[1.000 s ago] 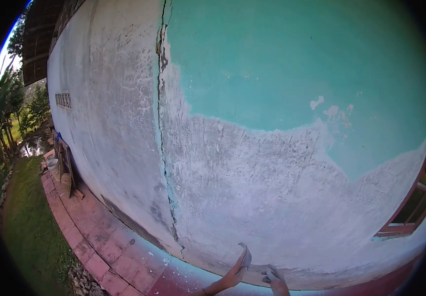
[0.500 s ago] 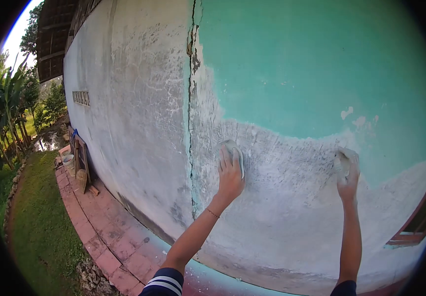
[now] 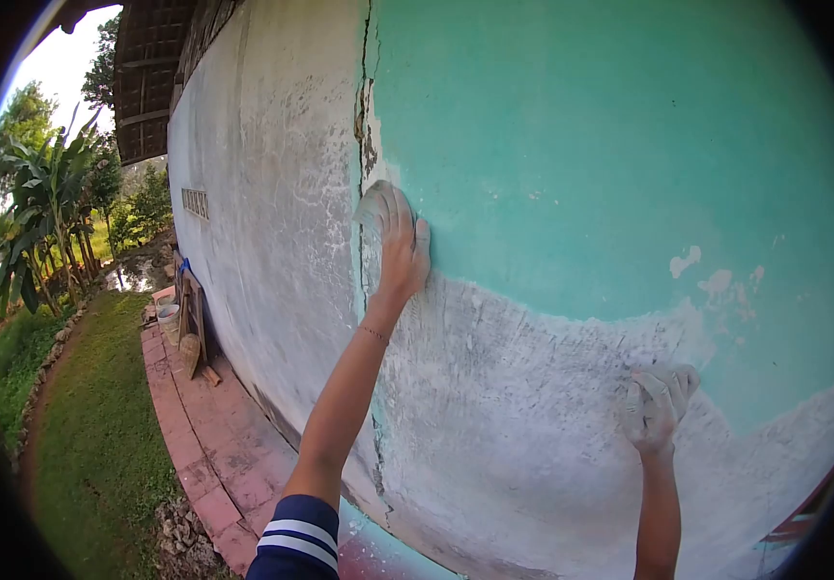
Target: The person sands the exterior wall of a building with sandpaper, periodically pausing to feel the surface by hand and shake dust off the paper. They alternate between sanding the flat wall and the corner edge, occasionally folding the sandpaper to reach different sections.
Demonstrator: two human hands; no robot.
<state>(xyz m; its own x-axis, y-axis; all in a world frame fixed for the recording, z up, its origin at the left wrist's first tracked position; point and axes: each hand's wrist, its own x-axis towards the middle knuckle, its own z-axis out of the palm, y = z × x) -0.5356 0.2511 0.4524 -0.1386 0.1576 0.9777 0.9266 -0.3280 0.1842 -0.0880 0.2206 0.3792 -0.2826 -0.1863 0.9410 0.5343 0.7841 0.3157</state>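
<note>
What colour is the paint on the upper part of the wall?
Turquoise green paint, seen in the head view; below it the wall is scraped to whitish grey.

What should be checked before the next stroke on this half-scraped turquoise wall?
1. Left hand flat on a pale abrasive pad at the vertical crack: ok.
2. Right hand pressing its pale pad on the turquoise-painted wall at the paint edge: ok.
3. Grip on either pad, pressed under the palm or clasped: cannot tell.
4. Turquoise paint patches left above the right hand: not ok.
5. Red brick path underfoot free of debris: cannot tell.
</note>
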